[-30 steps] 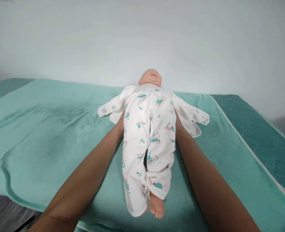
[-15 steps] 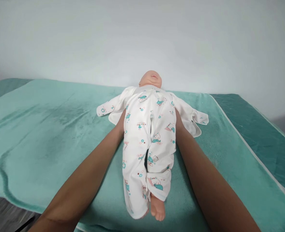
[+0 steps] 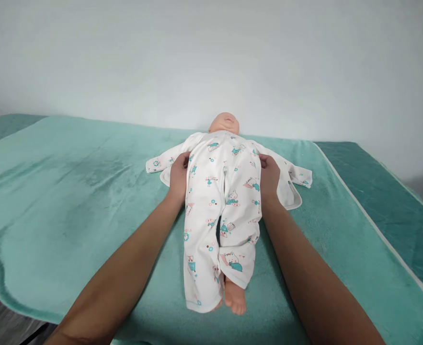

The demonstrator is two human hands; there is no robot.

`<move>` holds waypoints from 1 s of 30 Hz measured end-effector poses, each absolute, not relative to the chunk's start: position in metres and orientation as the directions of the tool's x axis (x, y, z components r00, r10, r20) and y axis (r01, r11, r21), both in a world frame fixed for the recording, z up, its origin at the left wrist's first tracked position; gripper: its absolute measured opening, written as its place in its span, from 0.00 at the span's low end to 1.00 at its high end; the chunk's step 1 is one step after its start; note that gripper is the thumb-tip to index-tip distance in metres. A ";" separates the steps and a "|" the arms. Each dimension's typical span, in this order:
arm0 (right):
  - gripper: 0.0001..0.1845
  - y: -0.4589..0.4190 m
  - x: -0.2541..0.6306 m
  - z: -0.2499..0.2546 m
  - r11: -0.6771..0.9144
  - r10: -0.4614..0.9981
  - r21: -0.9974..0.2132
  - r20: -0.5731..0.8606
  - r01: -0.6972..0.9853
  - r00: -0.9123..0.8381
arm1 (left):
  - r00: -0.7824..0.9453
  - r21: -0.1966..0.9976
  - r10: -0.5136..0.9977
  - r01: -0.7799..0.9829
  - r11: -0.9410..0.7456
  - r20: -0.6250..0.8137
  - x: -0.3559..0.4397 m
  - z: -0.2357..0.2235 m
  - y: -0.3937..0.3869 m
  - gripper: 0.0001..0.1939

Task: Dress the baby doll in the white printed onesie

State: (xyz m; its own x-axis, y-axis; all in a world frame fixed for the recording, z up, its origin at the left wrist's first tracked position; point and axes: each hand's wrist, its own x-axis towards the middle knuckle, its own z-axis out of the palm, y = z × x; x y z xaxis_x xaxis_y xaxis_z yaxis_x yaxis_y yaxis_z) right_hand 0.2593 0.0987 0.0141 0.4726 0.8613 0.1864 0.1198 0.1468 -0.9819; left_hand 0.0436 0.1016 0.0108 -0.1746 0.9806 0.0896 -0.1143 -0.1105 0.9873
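Fingers of left hand (image 3: 178, 176) and right hand (image 3: 270, 178) curl beside the trousers (image 3: 206, 196), perhaps evening them; pinching, can't tell. Doll (image 3: 224, 123) lies feet toward the surface's (image 3: 85, 239) near edge.

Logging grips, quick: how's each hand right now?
Left hand: curled at one side of the patterned trousers; grip can't be told.
Right hand: curled at their other side; grip can't be told.
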 end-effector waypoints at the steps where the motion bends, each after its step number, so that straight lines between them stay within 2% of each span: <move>1: 0.10 0.098 0.259 0.015 0.180 0.844 -0.974 0.223 0.135 0.488 | -0.217 0.985 0.965 -0.061 -0.161 0.144 0.043 0.010 0.102 0.10; 3: 0.08 0.098 0.258 0.016 0.268 0.791 -0.944 0.330 0.194 0.516 | -0.277 0.967 0.927 0.034 -0.251 0.251 0.043 0.010 0.104 0.09; 6: 0.06 0.100 0.257 0.017 0.357 0.736 -0.894 0.447 0.269 0.509 | -0.304 0.943 0.894 0.072 -0.324 0.330 0.041 0.013 0.112 0.10; 13: 0.08 0.123 0.263 0.021 0.337 0.846 -0.931 0.365 0.140 0.388 | -0.180 0.946 0.929 0.071 -0.315 0.323 0.043 0.030 0.146 0.13; 18: 0.09 0.133 0.271 0.034 0.311 0.931 -0.927 0.342 0.210 0.130 | 0.004 0.958 0.964 0.111 -0.264 0.265 0.038 0.041 0.154 0.13; 24: 0.07 0.146 0.277 0.042 0.397 0.917 -0.863 0.384 0.314 -0.106 | 0.268 0.963 0.950 0.169 -0.209 0.159 0.020 0.056 0.161 0.11; 27: 0.12 0.154 0.275 0.039 0.396 0.918 -0.877 0.370 0.273 -0.141 | 0.323 0.972 0.933 0.117 -0.205 0.158 0.019 0.055 0.169 0.12; 30: 0.14 0.165 0.273 0.034 0.403 0.915 -0.885 0.395 0.233 -0.083 | 0.262 0.965 0.934 0.028 -0.261 0.244 0.024 0.045 0.180 0.11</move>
